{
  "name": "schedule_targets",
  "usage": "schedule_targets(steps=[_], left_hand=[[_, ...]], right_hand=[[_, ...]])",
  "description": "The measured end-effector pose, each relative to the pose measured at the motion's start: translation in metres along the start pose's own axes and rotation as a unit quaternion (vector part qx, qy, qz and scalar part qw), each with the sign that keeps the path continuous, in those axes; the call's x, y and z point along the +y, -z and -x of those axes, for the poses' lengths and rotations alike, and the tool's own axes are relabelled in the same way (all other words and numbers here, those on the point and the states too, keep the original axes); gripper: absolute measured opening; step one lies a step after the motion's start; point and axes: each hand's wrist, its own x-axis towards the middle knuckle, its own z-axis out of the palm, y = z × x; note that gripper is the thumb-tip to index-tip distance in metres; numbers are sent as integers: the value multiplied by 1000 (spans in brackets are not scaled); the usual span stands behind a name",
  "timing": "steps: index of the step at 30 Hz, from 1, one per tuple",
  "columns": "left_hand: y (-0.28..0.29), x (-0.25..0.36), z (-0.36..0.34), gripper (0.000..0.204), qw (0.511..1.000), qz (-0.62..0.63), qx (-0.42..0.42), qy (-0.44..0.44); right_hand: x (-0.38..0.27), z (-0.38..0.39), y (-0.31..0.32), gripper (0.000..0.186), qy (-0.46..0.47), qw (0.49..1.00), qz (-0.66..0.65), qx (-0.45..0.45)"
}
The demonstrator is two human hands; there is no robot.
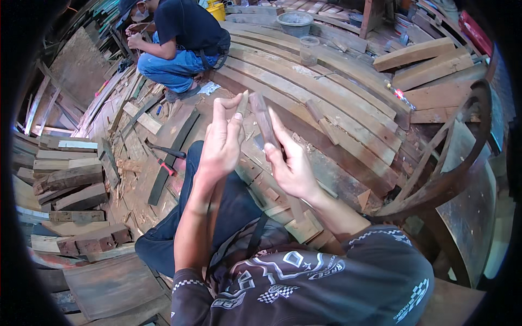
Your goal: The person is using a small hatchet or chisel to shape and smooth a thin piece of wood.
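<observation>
Both my hands are raised in front of me, close together at the middle of the view. My left hand (223, 138) is closed around a thin, pale wooden strip (244, 103), its tip showing above my thumb. In my right hand (291, 165) is a darker brown wooden stick (262, 118), pinched between thumb and fingers. The upper ends of the two pieces are side by side, with a small gap between them. My palms and fingers hide much of both pieces.
A person (182, 43) in a dark shirt and jeans squats at the upper left. Long planks (321, 89) run across the middle. Stacked wood blocks (70, 176) lie left, near a red-handled tool (166, 166). A curved wooden frame (481, 146) stands right; a grey basin (294, 23) sits behind.
</observation>
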Motion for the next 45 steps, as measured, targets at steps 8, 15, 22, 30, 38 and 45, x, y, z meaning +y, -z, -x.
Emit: schedule_targets(steps=[8, 15, 22, 30, 38, 45], left_hand=[[-12, 15, 16, 34, 994, 101, -39, 25], [-22, 43, 30, 36, 969, 202, -93, 109], [-27, 49, 35, 37, 966, 202, -120, 107], [-32, 45, 41, 37, 976, 158, -133, 69], [-32, 52, 42, 36, 975, 155, -140, 80], [-33, 54, 43, 36, 972, 168, -143, 86]], right_hand=[[-21, -8, 27, 62, -30, 968, -208, 138], [-21, -5, 33, 47, 42, 972, -187, 133], [-34, -5, 34, 50, 89, 977, -152, 117], [-35, -3, 32, 53, 95, 970, -181, 134], [-37, -5, 33, 51, 98, 973, -166, 128], [-37, -7, 33, 48, 110, 966, -176, 155]])
